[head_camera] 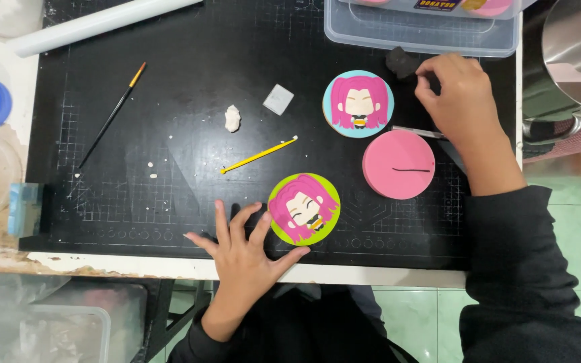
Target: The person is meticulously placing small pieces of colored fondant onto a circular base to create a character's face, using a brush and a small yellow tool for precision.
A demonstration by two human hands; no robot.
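The right hand (458, 94) pinches a lump of black clay (401, 62) at the far edge of the black cutting mat (169, 60), fingers closed on it. The left hand (247, 252) lies flat, fingers spread, thumb beside the green character disc (303, 207).

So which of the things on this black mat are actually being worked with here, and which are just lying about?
In hand:
right hand pinching the black clay lump
left hand flat on the mat, beside the green disc
blue disc and plain pink disc, next to the right hand

Lying about:
paintbrush
yellow tool
white clay lump
white square piece
clear plastic box
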